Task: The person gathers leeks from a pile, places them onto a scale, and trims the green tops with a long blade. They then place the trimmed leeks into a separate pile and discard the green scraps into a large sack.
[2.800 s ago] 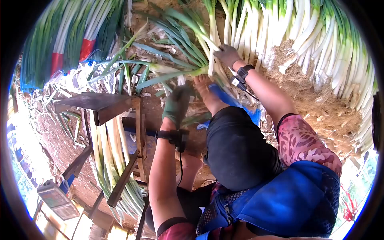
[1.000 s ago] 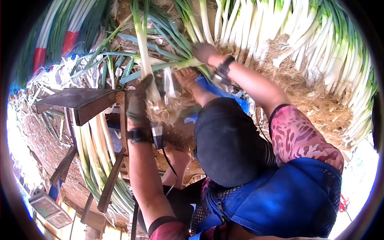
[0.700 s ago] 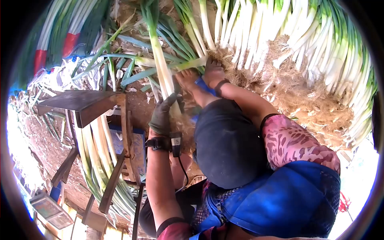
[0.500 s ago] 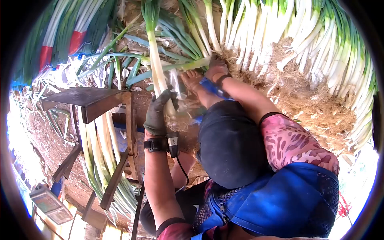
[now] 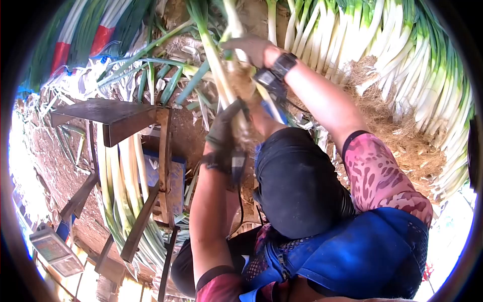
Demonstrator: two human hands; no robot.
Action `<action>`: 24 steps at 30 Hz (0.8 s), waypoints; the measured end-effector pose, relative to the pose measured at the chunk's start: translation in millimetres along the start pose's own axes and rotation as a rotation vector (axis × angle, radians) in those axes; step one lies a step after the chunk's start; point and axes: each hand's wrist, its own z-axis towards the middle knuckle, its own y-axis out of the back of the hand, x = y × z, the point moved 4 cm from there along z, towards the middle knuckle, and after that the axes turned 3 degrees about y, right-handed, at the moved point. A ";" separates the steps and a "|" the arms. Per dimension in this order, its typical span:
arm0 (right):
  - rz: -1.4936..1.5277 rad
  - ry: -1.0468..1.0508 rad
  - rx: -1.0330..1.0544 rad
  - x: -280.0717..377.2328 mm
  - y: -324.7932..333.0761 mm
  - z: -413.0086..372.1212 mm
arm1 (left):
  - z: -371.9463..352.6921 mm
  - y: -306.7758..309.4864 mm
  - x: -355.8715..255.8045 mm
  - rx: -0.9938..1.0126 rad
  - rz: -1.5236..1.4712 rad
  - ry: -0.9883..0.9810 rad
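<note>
My left hand [image 5: 226,126], in a dark glove, is closed around the lower white stalk of long green onions [image 5: 217,70], with the roots below the fist. Just up and to the right, my right hand [image 5: 251,49], also gloved and slightly blurred, is wrapped across the stalk of another green onion [image 5: 232,19]. Brown roots [image 5: 242,83] hang under that hand, close to the left-hand stalks. Each wrist carries a black strap with a small device and cable. My bent knee [image 5: 297,176] lies below the hands.
A thick row of green onions [image 5: 347,30] with matted roots lines the top and right. A metal-topped rack [image 5: 108,113] at left holds more stalks [image 5: 126,171]. Bundles with red bands [image 5: 102,40] lie at upper left. Loose leaves [image 5: 173,89] and peelings litter the ground.
My right hand has lifted from the row of green onions and moved up and left, now with a stalk in it. My left hand has shifted slightly right with its stalks.
</note>
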 end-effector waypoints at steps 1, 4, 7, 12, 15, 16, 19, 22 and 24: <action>0.115 -0.134 0.029 35.1 5.0 0.5 | 11.3 1.3 9.9 0.051 0.003 -0.002; -0.105 -0.367 -0.011 30.3 6.0 9.2 | 6.7 -5.0 7.3 0.037 -0.005 -0.001; -0.067 -0.322 -0.064 8.5 11.1 -43.4 | -14.5 1.0 -6.4 0.006 -0.084 0.010; -0.128 -0.452 0.117 -52.2 -32.2 -109.0 | -18.7 44.2 -3.1 -0.014 -0.105 -0.032; 0.056 -0.393 0.044 -64.5 -54.0 -103.7 | -18.0 37.5 2.2 0.001 -0.132 -0.017; 0.116 -0.373 0.019 -68.4 -59.4 -102.3 | -20.4 24.2 0.6 -0.001 -0.135 -0.008; 0.268 -0.145 0.076 -53.1 -45.6 -79.1 | -20.3 -8.4 -10.4 -0.018 0.036 -0.016; 0.328 0.027 -0.027 -7.6 -49.3 -41.2 | -4.9 4.3 -12.1 -0.285 0.213 -0.209; 0.148 -0.065 0.101 24.0 -34.4 -37.2 | -7.9 -8.0 -20.6 0.001 -0.156 -0.140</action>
